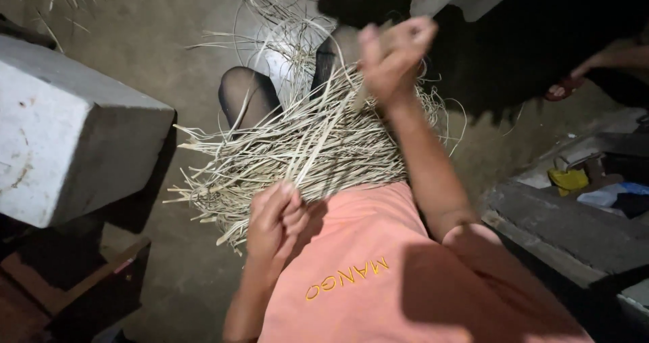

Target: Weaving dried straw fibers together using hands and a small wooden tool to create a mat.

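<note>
Hands [331,147] in dry straw bundle [297,153]

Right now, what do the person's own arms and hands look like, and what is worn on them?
Both arms are bare from the elbow down, with no gloves, rings, watch or bracelet visible on the left hand or the right hand. The right hand is motion-blurred, so small details there are unclear. The person wears a salmon-orange short-sleeved shirt with orange lettering on the front.

An orange short-sleeved shirt [378,275] with yellow stitched lettering on the chest is worn; both arms are left bare. Dark sheer legwear [245,96] is seen below.
</note>
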